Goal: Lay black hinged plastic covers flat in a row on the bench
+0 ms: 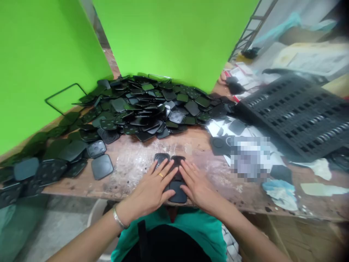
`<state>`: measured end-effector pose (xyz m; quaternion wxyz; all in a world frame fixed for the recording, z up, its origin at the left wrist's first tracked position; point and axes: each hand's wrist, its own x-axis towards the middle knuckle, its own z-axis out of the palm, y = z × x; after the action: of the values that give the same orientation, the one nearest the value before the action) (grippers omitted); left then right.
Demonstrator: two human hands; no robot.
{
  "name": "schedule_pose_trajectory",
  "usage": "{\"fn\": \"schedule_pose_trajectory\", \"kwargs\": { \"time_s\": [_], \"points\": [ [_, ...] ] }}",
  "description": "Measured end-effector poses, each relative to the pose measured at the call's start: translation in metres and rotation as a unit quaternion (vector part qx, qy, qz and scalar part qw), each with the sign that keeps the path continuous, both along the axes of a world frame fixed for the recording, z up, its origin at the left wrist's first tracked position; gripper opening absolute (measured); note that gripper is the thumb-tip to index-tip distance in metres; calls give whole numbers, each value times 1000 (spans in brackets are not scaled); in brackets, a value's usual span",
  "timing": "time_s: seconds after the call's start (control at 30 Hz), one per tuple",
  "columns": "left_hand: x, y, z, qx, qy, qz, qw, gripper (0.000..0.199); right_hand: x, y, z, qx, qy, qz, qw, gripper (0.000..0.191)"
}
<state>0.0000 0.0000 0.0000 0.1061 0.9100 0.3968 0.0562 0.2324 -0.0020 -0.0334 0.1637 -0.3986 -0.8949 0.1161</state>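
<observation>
Two flat hands, left hand [152, 187] and right hand [197, 185], press dark covers [177, 189], mostly hiding them.

both forearms are bare, no sleeves reaching them. the left hand [152, 189] wears a thin gold ring on one finger and a slim silver bangle at the wrist. the right hand [197, 185] carries nothing. a teal-green top shows below.
</observation>
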Motion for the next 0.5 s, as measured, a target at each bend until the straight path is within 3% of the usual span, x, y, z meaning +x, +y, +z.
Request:
{"fn": "schedule_pose_trajectory", "kwargs": {
  "time_s": [0.27, 0.5],
  "points": [
    [-3, 5, 2, -5, 31, -29, 999, 66, -8, 0, 3, 20, -48, -2, 999, 57],
    [-6, 5, 2, 42, 39, -36, 998, 68, 4, 8, 7, -33, 26, -2, 999, 61]
  ]
}}
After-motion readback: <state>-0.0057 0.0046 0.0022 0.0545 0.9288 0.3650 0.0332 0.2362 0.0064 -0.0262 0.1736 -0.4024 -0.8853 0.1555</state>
